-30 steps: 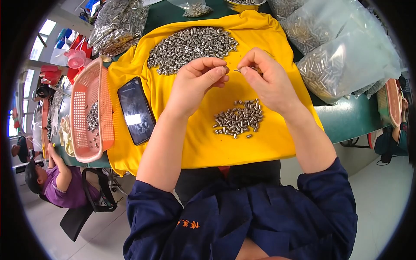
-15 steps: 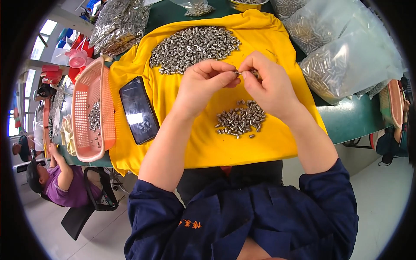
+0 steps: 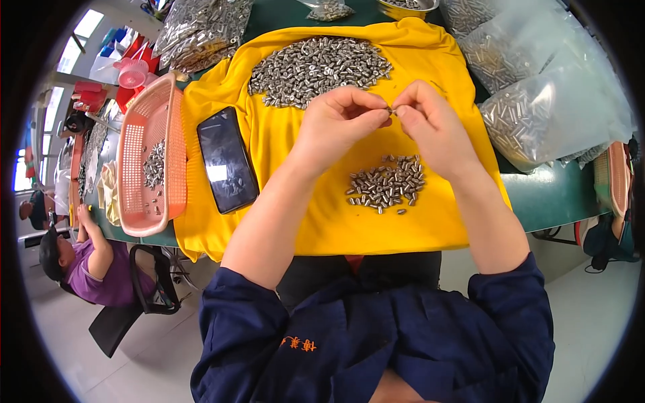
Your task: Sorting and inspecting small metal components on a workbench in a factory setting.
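Note:
My left hand (image 3: 341,126) and my right hand (image 3: 435,131) meet fingertip to fingertip above the yellow cloth (image 3: 302,232). Both pinch at a tiny metal piece (image 3: 392,111) held between them; most of it is hidden by the fingers. Beyond my hands lies a wide heap of short silvery metal cylinders (image 3: 319,64), its near edge partly behind my left hand. A smaller pile of similar metal cylinders (image 3: 386,185) sits closer to me, between my forearms.
Left of my arms lie a black phone (image 3: 227,160) and a pink plastic basket (image 3: 176,168) with some cylinders inside. Bags of metal parts (image 3: 517,121) stand at right, another bag (image 3: 201,30) far left. A metal bowl (image 3: 406,10) is at the back. A person (image 3: 101,269) sits at left.
The whole view has shifted slightly, so the table's things appear farther right. My hands stay together, pinching at the tiny piece, with only slight finger movement.

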Demonstrator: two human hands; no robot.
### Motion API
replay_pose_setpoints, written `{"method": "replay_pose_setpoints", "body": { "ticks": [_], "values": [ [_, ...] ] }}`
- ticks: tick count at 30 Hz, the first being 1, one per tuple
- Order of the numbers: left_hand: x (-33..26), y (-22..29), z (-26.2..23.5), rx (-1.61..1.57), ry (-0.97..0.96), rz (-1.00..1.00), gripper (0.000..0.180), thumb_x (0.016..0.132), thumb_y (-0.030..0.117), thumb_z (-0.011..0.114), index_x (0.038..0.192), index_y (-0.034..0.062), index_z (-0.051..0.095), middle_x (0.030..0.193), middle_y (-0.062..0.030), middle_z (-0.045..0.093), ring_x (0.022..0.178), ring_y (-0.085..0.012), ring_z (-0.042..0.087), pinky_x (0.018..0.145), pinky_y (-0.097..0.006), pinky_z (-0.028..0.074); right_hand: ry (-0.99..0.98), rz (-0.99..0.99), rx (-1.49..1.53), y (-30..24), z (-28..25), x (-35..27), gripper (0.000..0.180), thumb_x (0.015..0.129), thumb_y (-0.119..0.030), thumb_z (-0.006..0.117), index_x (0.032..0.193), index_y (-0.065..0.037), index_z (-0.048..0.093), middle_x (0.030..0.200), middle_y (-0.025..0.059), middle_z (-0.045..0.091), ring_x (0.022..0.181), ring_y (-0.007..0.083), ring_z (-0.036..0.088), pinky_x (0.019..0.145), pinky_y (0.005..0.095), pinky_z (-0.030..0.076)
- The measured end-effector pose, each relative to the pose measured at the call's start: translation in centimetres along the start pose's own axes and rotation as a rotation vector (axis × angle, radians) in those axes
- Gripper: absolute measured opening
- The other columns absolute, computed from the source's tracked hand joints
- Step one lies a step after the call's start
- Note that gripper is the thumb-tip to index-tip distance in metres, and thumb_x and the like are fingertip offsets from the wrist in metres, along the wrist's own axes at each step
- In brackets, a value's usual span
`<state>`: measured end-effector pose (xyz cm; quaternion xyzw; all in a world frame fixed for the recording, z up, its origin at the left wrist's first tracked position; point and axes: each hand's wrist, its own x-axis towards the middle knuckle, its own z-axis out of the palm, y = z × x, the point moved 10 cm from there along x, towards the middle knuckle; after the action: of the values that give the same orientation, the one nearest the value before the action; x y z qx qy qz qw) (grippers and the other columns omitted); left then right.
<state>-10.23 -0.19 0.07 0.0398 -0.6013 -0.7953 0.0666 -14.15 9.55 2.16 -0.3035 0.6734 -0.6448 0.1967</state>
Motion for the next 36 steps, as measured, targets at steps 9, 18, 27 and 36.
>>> {"method": "replay_pose_setpoints", "body": {
  "ticks": [9, 18, 27, 36],
  "values": [
    [-2.0, 0.6, 4.2, 0.685, -0.300, 0.109, 0.012, 0.069, 0.002, 0.061, 0.081, 0.0022, 0.060, 0.082, -0.0046, 0.061, 0.074, -0.0126, 0.058, 0.068, -0.022, 0.045, 0.061, 0.044, 0.061, 0.0, -2.4, 0.4, 0.005, 0.081, -0.008, 0.046, 0.083, -0.004, 0.049, 0.067, -0.0054, 0.042, 0.058, 0.0009, 0.034, 0.050, 0.0158, 0.029],
    [-0.6, 5.1, -2.5, 1.044, 0.131, 0.339, 0.013, 0.069, 0.004, 0.060, 0.082, 0.0030, 0.062, 0.079, -0.0071, 0.060, 0.073, -0.0166, 0.058, 0.064, -0.025, 0.044, 0.096, -0.009, -0.043, -0.1, -2.9, 1.0, 0.005, 0.081, -0.008, 0.046, 0.082, -0.003, 0.048, 0.066, -0.0053, 0.042, 0.058, 0.0008, 0.035, 0.050, 0.0164, 0.029],
    [-0.4, 3.7, -3.3, 1.490, 0.073, 0.271, 0.012, 0.070, 0.012, 0.055, 0.078, 0.0094, 0.063, 0.079, -0.0083, 0.056, 0.079, -0.0262, 0.053, 0.070, -0.034, 0.043, 0.134, -0.110, -0.222, -2.3, -2.5, 0.8, 0.005, 0.080, -0.007, 0.048, 0.077, -0.003, 0.047, 0.063, -0.0012, 0.043, 0.058, 0.0052, 0.038, 0.052, 0.0202, 0.033],
    [-1.2, 3.5, -3.9, 1.458, 0.170, 0.219, 0.016, 0.068, 0.005, 0.052, 0.077, 0.0110, 0.064, 0.079, -0.0098, 0.053, 0.078, -0.0270, 0.053, 0.069, -0.036, 0.044, 0.134, -0.039, -0.148, -1.0, -2.5, 0.4, 0.002, 0.079, -0.004, 0.048, 0.078, -0.003, 0.047, 0.062, -0.0030, 0.041, 0.056, 0.0033, 0.036, 0.050, 0.0181, 0.031]
  ]
}}
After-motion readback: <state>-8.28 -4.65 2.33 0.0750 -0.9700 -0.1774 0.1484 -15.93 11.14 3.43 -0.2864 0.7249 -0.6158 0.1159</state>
